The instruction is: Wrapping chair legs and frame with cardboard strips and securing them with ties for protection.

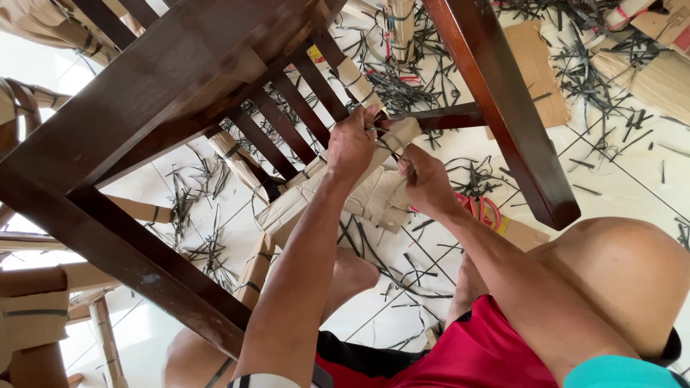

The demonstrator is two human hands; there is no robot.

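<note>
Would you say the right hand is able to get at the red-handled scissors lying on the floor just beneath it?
Probably yes: the scissors lie on the tiles just below the right hand, with nothing between them. That hand is busy on the strap around the cardboard-wrapped chair leg, though.

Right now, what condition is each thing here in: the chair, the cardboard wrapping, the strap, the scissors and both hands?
Wooden chair: tipped over, partly wrapped.
Cardboard wrapping: folded around a chair leg, creased.
Black strap: pulled taut between the hands.
Left hand: closed on the strap.
Right hand: closed on the strap.
Scissors: lying on the floor.
Strap offcuts: scattered loose.
</note>
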